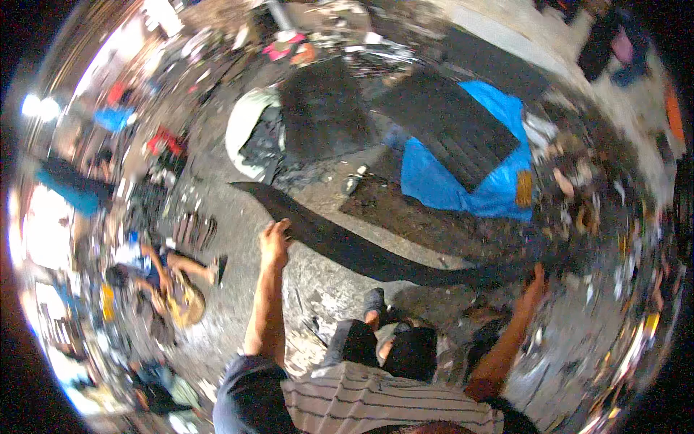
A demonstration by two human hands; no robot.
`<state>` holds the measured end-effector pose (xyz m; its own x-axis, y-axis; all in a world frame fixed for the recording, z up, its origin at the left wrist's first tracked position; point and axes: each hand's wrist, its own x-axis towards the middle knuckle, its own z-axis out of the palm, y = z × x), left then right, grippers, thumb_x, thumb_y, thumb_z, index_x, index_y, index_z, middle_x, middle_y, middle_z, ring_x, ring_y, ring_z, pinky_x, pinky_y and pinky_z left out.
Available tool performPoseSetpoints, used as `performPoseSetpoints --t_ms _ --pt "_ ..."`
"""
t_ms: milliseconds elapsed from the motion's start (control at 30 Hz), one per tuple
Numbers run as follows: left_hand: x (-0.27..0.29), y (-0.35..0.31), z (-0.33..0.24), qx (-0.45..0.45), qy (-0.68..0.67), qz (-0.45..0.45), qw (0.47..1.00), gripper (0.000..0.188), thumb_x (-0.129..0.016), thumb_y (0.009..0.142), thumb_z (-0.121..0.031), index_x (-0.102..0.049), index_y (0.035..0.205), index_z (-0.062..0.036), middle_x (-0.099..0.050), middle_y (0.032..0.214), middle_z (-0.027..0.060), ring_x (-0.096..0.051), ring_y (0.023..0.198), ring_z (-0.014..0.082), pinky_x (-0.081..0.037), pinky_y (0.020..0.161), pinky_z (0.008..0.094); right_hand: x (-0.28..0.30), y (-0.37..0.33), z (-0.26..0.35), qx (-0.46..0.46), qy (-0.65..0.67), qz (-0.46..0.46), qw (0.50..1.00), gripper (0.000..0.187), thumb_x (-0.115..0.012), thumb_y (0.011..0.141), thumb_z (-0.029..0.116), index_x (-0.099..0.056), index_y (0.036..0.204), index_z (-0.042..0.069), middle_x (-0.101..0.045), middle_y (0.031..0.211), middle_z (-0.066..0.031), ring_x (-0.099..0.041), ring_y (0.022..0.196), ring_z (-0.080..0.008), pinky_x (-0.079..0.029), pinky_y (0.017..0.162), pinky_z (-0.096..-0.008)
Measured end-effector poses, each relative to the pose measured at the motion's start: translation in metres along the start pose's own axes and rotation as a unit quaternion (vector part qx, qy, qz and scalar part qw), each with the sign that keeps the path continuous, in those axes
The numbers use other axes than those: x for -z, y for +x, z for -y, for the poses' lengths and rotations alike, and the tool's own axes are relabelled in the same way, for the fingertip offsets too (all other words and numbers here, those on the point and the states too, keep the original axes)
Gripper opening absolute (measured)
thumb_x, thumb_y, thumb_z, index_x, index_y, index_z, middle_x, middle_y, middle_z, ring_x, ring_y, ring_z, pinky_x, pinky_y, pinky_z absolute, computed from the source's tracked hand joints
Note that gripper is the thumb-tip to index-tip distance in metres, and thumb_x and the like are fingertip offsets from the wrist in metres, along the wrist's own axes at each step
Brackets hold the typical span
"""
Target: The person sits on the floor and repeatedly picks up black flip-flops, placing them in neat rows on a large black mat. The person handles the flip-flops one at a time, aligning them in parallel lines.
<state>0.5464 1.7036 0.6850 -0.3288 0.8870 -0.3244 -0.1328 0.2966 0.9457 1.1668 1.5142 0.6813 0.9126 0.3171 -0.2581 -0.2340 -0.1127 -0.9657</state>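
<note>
A: Hands?
B: Left hand [275, 242] and right hand [536, 283] each closed on one end of a long black strip [361, 253], held above the concrete floor [238, 289].
A: Beyond it?
B: Blue tarp [499, 188].

I am looking down on an open-air scrap or salvage yard, worked at ground level. The ground is bare, stained concrete [318, 195] strewn with small debris. At centre lies a blue tarpaulin [499, 181], my landmark. On it rests a dark ribbed mat [448, 123]; left of it stands another dark sheet [322, 108] against a white curved panel [242, 126]. Below it a long black rubber strip [361, 253] crosses the floor. Beyond its upper edge, heaps of shiny metal scrap [376, 54] pile up. Far to its left, another person [170, 278] sits among loose clutter.
</note>
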Motion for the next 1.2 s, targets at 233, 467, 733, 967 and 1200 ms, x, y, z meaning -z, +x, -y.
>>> performPoseSetpoints --t_ms 233,467,733,967,1200 --pt "-0.005 -0.022 0.033 0.055 -0.049 -0.027 0.997 0.021 -0.06 0.089 -0.02 -0.066 0.102 -0.0039 -0.068 0.092 0.0063 -0.065 0.082 0.0195 -0.054 0.072 0.0358 0.013 0.024 0.021 0.02 -0.037 -0.005 0.999 0.044 -0.077 0.075 0.027 -0.061 0.11 0.005 -0.062 0.101 -0.0075 -0.058 0.081 -0.0208 -0.046 0.063 -0.036" --pt "0.038 -0.034 -0.001 0.013 -0.08 -0.089 0.993 0.024 -0.059 0.089 -0.019 -0.064 0.102 0.0001 -0.066 0.091 0.0091 -0.064 0.082 0.02 -0.055 0.074 0.0359 -0.083 0.016 0.051 0.045 -0.055 0.133 0.989 0.044 -0.076 0.076 0.029 -0.062 0.109 0.003 -0.061 0.106 -0.01 -0.058 0.089 -0.0213 -0.047 0.069 -0.0367" --pt "0.163 -0.024 -0.063 0.007 -0.142 -0.26 0.955 0.015 -0.062 0.087 -0.017 -0.065 0.096 -0.0058 -0.064 0.088 0.0031 -0.06 0.077 0.0149 -0.047 0.067 0.0283 -0.328 -0.11 0.097 0.027 -0.055 0.274 0.96 0.071 -0.076 0.078 0.032 -0.047 0.133 0.001 -0.054 0.13 -0.0139 -0.047 0.12 -0.0269 -0.04 0.098 -0.0472" --pt "0.295 0.051 -0.106 -0.089 -0.267 -0.336 0.899 0.009 -0.062 0.09 -0.013 -0.065 0.097 -0.0074 -0.064 0.087 -0.0012 -0.058 0.067 0.0082 -0.045 0.051 0.0232 -0.576 -0.234 0.086 0.045 0.01 0.398 0.916 0.051 -0.068 0.086 0.022 -0.051 0.129 0.001 -0.064 0.123 -0.0083 -0.053 0.12 -0.0209 -0.038 0.095 -0.0482" --pt "0.428 0.175 -0.191 -0.141 -0.229 -0.368 0.89 0.014 -0.062 0.092 -0.019 -0.066 0.097 -0.0068 -0.068 0.092 0.0019 -0.064 0.08 0.0123 -0.051 0.068 0.0276 -0.789 -0.397 0.112 0.078 0.063 0.439 0.893 0.037 -0.08 0.077 0.02 -0.06 0.105 0.007 -0.06 0.089 0.0006 -0.051 0.072 -0.0088 -0.038 0.059 -0.0244"
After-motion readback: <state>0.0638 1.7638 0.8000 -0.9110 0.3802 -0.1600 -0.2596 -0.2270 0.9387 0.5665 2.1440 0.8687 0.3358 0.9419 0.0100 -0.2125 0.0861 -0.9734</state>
